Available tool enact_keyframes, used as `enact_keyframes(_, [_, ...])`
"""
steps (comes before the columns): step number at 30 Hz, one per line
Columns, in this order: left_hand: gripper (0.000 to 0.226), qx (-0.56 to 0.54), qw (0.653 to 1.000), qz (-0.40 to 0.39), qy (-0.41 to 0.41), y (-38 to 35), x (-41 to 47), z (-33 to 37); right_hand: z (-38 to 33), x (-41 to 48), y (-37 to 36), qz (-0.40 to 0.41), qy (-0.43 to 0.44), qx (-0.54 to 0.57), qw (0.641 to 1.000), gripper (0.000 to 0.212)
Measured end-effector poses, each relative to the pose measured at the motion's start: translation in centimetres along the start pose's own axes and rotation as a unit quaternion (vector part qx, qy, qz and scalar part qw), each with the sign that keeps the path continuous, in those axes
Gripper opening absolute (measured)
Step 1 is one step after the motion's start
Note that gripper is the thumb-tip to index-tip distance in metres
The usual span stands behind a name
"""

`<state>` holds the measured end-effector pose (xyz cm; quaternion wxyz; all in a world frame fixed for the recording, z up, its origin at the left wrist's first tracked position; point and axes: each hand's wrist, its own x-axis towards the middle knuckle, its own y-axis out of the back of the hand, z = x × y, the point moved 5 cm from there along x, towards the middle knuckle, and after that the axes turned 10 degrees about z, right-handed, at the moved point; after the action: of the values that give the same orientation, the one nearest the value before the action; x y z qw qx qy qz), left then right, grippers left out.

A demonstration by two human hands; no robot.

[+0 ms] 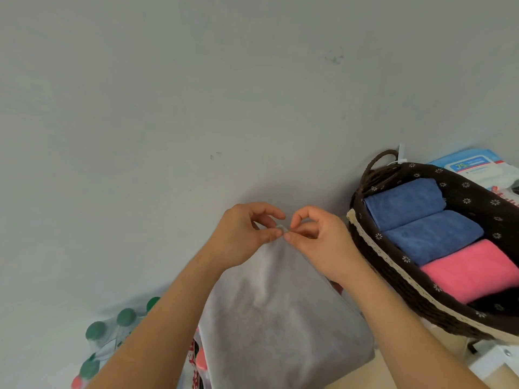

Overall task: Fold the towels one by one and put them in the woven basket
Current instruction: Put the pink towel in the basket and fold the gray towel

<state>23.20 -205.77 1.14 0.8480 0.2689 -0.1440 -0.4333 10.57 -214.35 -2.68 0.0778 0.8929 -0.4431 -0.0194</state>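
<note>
Two blue towels (404,203) and a pink towel (471,270) fill the woven basket (393,279) from its far end; only its near end is free.

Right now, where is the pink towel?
In the head view, the pink towel lies folded inside the woven basket on the right side. It is the towel nearest the camera, directly beside the nearer blue towel.

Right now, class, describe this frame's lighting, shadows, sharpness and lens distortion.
Head view: soft, even light, no glare or hard shadows; left hand, right hand and towel are sharp; wide-angle lens bows the basket rim; bottles at the lower edge look slightly softer.
</note>
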Motion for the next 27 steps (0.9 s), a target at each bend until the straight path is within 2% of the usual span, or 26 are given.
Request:
enact_keyframes(4, [0.012, 0.014, 1.0, 0.008, -0.004, 0.6, -0.3, 0.3, -1.2, -0.5, 0.0, 0.017, 0.093, -0.083, 0.992, 0.027])
enact_keyframes(7, [0.004, 0.032, 0.998, 0.053, -0.015, 1.1, -0.6, 0.6, -1.7, -1.0, -0.2, 0.031, 0.135, -0.093, 0.986, 0.02])
enact_keyframes(13, [0.016, 0.012, 0.993, 0.118, -0.026, 2.5, -1.4, 1.6, -1.4, -2.4, 0.3, 0.066, 0.201, -0.139, 0.968, 0.015])
enact_keyframes(18, [0.019, -0.004, 0.989, 0.145, -0.028, 3.4, -2.0, 2.0, -0.4, -3.8, 0.0, 0.018, 0.217, -0.196, 0.956, 0.011])
enact_keyframes(22, [0.021, 0.005, 0.982, 0.187, -0.028, 5.0, -2.6, 2.1, 0.8, -4.8, 0.3, -0.024, 0.222, -0.27, 0.937, 0.026])
enact_keyframes(27, [0.026, 0.051, 0.966, 0.252, -0.034, 8.7, -4.6, 1.8, 1.4, -5.6, 2.0, -0.083, 0.201, -0.3, 0.929, 0.018])
